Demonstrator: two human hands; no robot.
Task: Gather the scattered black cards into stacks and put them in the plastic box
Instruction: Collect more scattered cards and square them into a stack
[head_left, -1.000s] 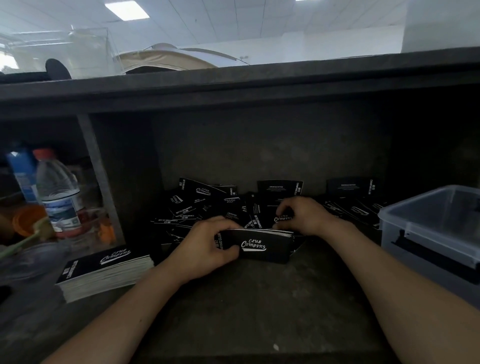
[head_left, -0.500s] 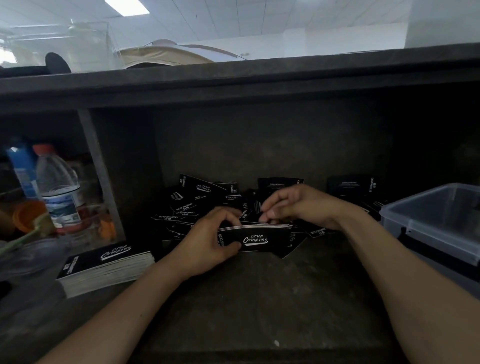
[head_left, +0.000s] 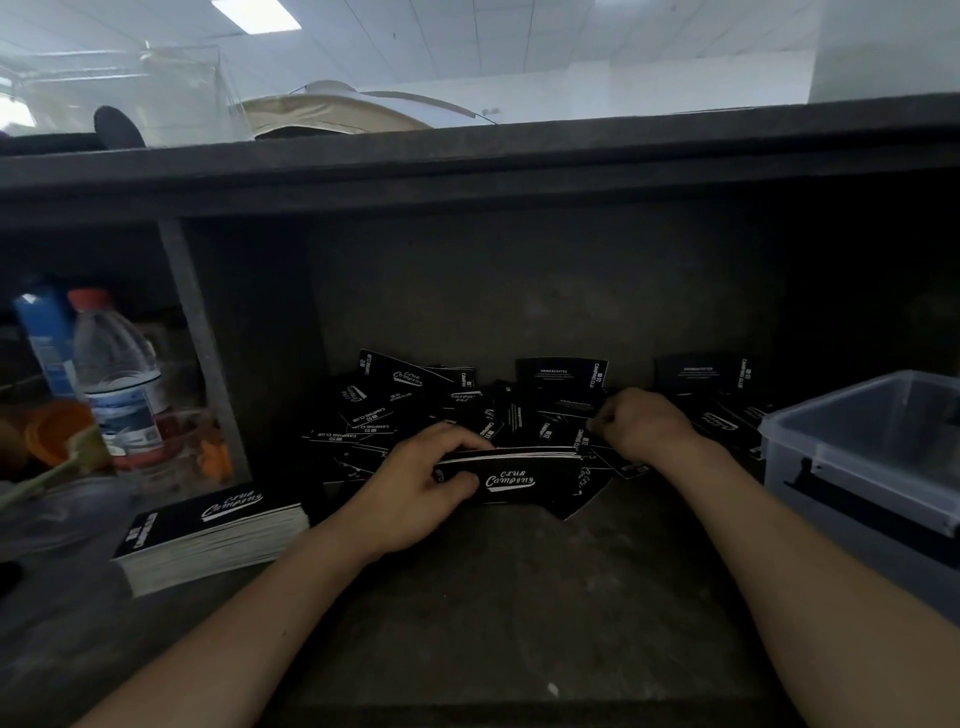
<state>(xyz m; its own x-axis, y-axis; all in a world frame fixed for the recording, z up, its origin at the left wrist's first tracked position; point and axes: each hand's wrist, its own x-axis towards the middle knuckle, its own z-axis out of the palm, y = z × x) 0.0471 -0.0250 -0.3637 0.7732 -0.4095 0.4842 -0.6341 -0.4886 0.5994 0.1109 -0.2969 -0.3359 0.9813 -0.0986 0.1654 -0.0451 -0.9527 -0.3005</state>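
Many black cards with white "Club Camping" print lie scattered in a pile (head_left: 415, 405) at the back of a dark shelf. My left hand (head_left: 415, 483) grips a small stack of these cards (head_left: 519, 475) on edge, thumb in front and fingers over the top. My right hand (head_left: 639, 426) sits just right of that stack on the loose cards, fingers curled and pinching at a card; the fingertips are partly hidden. A tidy thick stack of cards (head_left: 208, 530) rests at the front left. The clear plastic box (head_left: 857, 447) stands at the right.
A shelf divider (head_left: 202, 353) closes off the left side, with a water bottle (head_left: 117, 374), a blue container (head_left: 44, 338) and orange items beyond it. A low shelf top (head_left: 467, 166) overhangs the space. Bare shelf floor (head_left: 493, 597) lies in front of the cards.
My right hand moved from the top of the held stack out to the right onto the loose cards. My left hand keeps holding the stack in about the same place.
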